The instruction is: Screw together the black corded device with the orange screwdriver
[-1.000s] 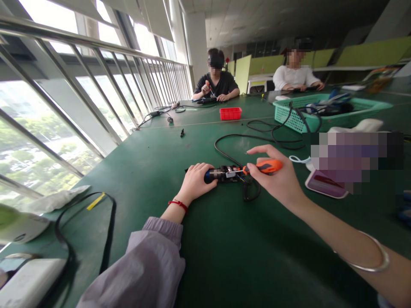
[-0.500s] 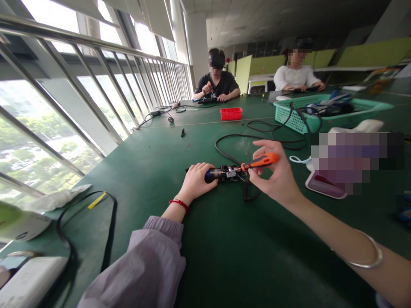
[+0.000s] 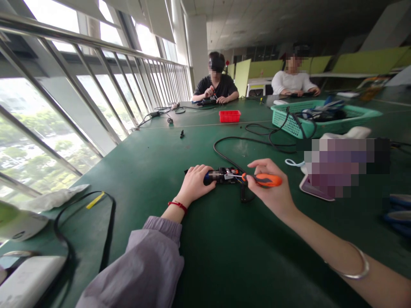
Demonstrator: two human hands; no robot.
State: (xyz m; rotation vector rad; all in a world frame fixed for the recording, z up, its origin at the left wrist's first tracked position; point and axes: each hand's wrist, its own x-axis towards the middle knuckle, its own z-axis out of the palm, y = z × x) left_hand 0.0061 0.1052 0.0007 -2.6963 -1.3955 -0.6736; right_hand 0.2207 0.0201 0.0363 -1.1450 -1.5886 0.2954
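Note:
On the green table (image 3: 224,248) lies a small dark electrical device (image 3: 221,176) with exposed parts and a black cord (image 3: 224,156) running from it. My left hand (image 3: 194,185) is closed over its left end, pressing it to the table. My right hand (image 3: 269,190) grips an orange-handled screwdriver (image 3: 261,179), whose thin metal tip points left into the device's middle. A red thread circles my left wrist and a silver bangle my right forearm.
A teal basket (image 3: 321,117) of cables and a small red bin (image 3: 230,116) stand farther back. A phone (image 3: 313,191) lies right of my right hand. Black cable loops (image 3: 83,231) and white items sit at the left. Two people work at the far end.
My right hand lifted the screwdriver handle up, then lowered it flatter toward the table; its tip stays at the device. My left hand has kept its hold.

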